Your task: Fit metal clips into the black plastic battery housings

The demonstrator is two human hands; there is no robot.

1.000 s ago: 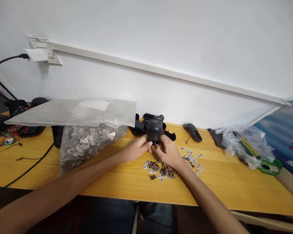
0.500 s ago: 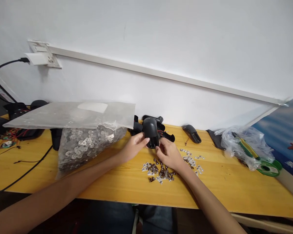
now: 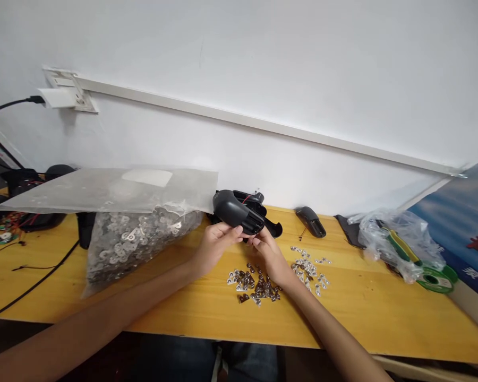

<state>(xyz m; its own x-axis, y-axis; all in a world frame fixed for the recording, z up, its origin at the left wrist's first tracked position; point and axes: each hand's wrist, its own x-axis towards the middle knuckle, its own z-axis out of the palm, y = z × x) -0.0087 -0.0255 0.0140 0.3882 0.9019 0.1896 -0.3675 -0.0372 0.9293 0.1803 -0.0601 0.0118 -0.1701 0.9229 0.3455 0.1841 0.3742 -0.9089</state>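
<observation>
A black curved plastic housing (image 3: 234, 209) with an open slot at its near end is held above the table. My left hand (image 3: 218, 244) grips its underside, the thumb pressing on the near edge. At the slotted end, the fingers of my right hand (image 3: 271, 255) are closed against the same housing; their tips are partly hidden. Below my hands lies a pile of small brown and silvery metal battery contacts (image 3: 265, 289). More silvery contacts (image 3: 305, 268) are spread right of my right hand. Other black housing parts (image 3: 273, 228) sit just behind.
A large clear bag of metal pieces (image 3: 131, 239) stands at the left. Black parts with wires (image 3: 32, 185) lie beyond it. Toward the right are another black housing (image 3: 310, 220), a plastic bag (image 3: 376, 233), yellow-green pliers (image 3: 400, 245) and a green spool (image 3: 438, 278).
The housing has turned from upright to a slant, its top swinging left and its slotted end pointing right toward me. Both hands keep hold of it.
</observation>
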